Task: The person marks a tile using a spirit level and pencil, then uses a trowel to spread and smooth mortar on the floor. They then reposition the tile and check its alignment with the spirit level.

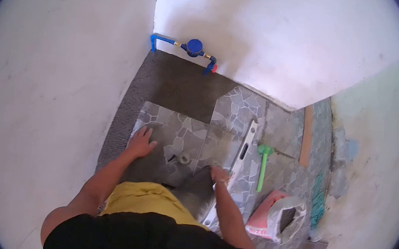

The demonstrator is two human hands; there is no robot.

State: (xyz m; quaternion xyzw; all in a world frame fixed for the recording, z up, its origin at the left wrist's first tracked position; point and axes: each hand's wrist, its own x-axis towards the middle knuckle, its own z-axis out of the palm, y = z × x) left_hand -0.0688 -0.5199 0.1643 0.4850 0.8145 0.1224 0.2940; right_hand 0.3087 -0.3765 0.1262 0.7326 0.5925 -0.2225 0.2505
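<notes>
Your left hand (141, 142), fingers apart, rests on stone-patterned tile (175, 120), best pressed evenly; your right hand (220, 175), finger state indiscernible.

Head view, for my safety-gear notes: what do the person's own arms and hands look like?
Both hands, left hand and right hand, show no gloves. The forearms are uncovered, with no long sleeves; the top is black. Whether a thin band circles the right wrist is too small to tell.
</notes>
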